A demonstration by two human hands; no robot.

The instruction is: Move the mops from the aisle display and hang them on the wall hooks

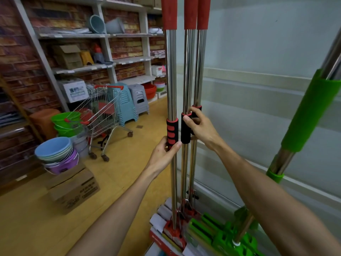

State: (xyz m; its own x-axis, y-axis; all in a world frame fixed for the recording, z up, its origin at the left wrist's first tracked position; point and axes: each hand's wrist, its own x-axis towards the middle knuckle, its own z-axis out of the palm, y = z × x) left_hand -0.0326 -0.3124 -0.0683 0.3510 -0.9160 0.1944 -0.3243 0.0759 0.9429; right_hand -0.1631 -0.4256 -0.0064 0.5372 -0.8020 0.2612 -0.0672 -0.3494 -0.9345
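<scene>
Three upright red-handled mops beside the wall; left hand grips one shaft, right hand clasps another's foam grip; labels unreadable.

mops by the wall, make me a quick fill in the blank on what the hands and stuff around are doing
1. The left hand grips the leftmost red mop just below its ____ and black sleeve.
2. The right hand holds the middle mop's ____ sleeve.
3. The mop on the far right has a ____ grip.
4. The shopping cart stands on the ____ floor.

Missing words: red; black; green; yellow
</scene>
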